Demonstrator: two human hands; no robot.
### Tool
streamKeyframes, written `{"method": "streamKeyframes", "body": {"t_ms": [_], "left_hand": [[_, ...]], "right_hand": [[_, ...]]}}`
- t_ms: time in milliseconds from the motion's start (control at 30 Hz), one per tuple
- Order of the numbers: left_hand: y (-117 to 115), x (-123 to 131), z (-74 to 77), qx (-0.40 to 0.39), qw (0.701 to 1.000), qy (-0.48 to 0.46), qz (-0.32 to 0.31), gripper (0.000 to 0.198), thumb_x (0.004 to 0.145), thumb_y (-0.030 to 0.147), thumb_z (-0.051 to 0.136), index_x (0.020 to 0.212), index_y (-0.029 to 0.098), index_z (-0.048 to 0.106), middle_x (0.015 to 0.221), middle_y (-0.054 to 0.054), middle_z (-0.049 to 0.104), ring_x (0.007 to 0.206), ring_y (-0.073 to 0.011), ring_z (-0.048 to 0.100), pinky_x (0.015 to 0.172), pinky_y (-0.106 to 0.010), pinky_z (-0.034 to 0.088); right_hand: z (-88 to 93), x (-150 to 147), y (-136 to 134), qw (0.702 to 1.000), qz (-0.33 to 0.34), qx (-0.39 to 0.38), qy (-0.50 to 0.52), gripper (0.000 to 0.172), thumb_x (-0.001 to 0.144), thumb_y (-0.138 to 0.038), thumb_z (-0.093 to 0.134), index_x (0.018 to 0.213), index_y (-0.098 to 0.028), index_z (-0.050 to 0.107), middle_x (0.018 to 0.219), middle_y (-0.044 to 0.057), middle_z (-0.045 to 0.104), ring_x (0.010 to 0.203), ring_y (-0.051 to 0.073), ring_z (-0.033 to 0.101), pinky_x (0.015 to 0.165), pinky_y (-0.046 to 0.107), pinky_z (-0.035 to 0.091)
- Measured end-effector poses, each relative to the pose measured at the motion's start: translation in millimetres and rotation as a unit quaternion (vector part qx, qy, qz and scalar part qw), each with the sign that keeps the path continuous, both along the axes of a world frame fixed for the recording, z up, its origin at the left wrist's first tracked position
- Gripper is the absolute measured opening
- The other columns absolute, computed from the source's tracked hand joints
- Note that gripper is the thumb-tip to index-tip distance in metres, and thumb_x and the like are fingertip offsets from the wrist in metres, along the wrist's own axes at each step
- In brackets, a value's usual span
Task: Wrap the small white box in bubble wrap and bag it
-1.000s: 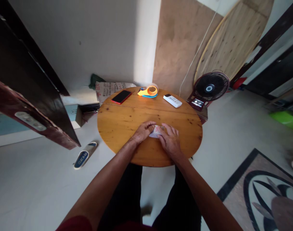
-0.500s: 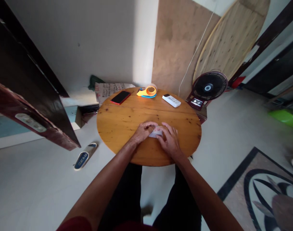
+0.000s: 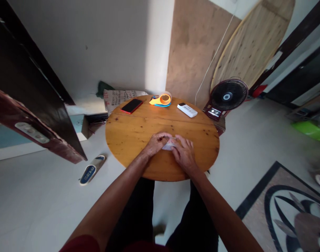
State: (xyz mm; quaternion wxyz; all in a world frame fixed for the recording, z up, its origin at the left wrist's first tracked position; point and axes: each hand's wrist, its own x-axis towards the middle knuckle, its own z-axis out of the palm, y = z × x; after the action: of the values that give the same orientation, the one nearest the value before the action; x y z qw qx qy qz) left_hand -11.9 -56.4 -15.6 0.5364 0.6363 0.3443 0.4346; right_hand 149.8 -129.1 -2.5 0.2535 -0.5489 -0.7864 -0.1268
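Between my hands, on the round wooden table (image 3: 138, 129), is a small whitish packet with reddish print (image 3: 169, 144); its exact kind is unclear. My left hand (image 3: 157, 142) pinches its left side, thumb and fingers closed. At the right side, my right hand (image 3: 184, 150) grips it between thumb and fingers, the other fingers curved above the wood. Parts of the packet are hidden under my fingers.
Along the table's far edge lie a red-edged phone (image 3: 131, 106), an orange and blue tape dispenser (image 3: 161, 100) and a white device (image 3: 187, 110). A fan (image 3: 226, 96) stands behind at the right. A slipper (image 3: 93, 170) lies on the floor at left.
My right hand's fingers have shifted slightly to the left and drawn in a little at the packet. My left hand keeps its hold, nearly still.
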Motion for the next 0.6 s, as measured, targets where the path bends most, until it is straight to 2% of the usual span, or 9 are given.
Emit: {"method": "streamKeyframes", "body": {"t_ms": [167,300,467,600], "left_hand": [[-0.9,-0.5,-0.3,0.003,1.0,0.001,0.007,0.029,0.079,0.036,0.059,0.098,0.016,0.069,0.089,-0.003,0.069,0.074,-0.0131,0.059,0.07,-0.024,0.047],[-1.5,-1.7,-0.9,0.005,1.0,0.003,0.008,0.03,0.08,0.038,0.06,0.098,0.016,0.069,0.097,-0.005,0.069,0.082,-0.0145,0.061,0.074,-0.025,0.047],[-2.4,-2.3,1.7,0.009,1.0,0.012,0.003,0.028,0.081,0.035,0.059,0.099,0.016,0.069,0.104,-0.007,0.068,0.088,-0.0162,0.062,0.077,-0.027,0.048],[-2.8,-2.5,3.8,0.031,0.999,0.018,0.011,0.026,0.081,0.033,0.059,0.097,0.016,0.07,0.106,-0.007,0.067,0.091,-0.0171,0.061,0.08,-0.028,0.048]], "right_hand": [[1.1,-2.4,0.3,1.0,-0.01,-0.019,-0.018,0.035,0.093,-0.03,0.043,0.124,-0.021,0.058,0.131,0.012,0.054,0.113,0.028,0.048,0.092,0.042,0.036],[0.6,0.6,-2.0,0.999,0.001,-0.025,0.023,0.042,0.091,-0.033,0.047,0.13,-0.019,0.051,0.138,0.014,0.048,0.119,0.028,0.047,0.096,0.044,0.035],[2.3,3.9,-5.5,0.996,0.004,-0.006,0.094,0.041,0.09,-0.033,0.048,0.129,-0.018,0.052,0.136,0.014,0.05,0.125,0.026,0.046,0.102,0.042,0.034],[2.1,3.9,-5.2,0.994,0.0,-0.011,0.105,0.045,0.091,-0.033,0.047,0.133,-0.018,0.047,0.138,0.014,0.048,0.127,0.026,0.045,0.103,0.042,0.034]]}}
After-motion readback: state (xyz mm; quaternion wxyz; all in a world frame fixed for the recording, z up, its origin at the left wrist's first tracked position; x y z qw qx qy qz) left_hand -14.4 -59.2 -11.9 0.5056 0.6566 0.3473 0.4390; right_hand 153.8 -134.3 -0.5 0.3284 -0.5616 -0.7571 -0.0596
